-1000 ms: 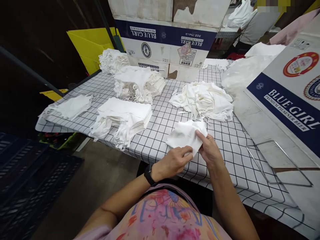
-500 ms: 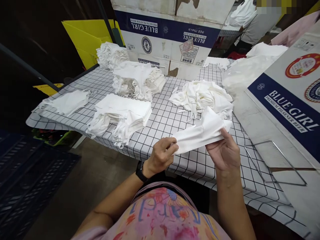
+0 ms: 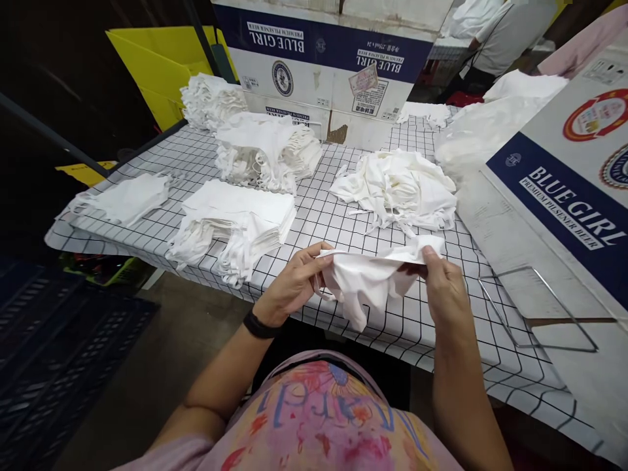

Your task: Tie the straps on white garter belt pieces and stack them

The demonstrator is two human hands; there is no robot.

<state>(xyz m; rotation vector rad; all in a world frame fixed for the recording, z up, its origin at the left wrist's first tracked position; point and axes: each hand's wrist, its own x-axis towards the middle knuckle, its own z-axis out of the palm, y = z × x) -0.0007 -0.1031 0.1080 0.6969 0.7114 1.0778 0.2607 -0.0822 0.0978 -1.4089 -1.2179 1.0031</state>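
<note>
A white cloth piece [image 3: 366,278] is stretched between my two hands above the front edge of the table, its lower part hanging in loose folds. My left hand [image 3: 299,278] pinches its left end, where a thin strip hangs down. At the other end, my right hand [image 3: 444,281] grips the cloth between thumb and fingers. Just beyond lies a crumpled heap of white cloth pieces [image 3: 397,186] with loose strips. Left of my hands is a neat flat stack of white cloth pieces [image 3: 240,212], their straps hanging towards me.
Taller stacks [image 3: 275,140] stand behind, with one flat piece [image 3: 130,196] at the left. Beer cartons [image 3: 326,85] rise at the back and right [image 3: 554,196]. A bent wire frame [image 3: 540,307] leans at the right. A checked cloth [image 3: 314,209] covers the table.
My left hand has moved left and up and turned. The cloth piece, held as a folded band before, now hangs down between both hands, with its upper edge pulled nearly level.
</note>
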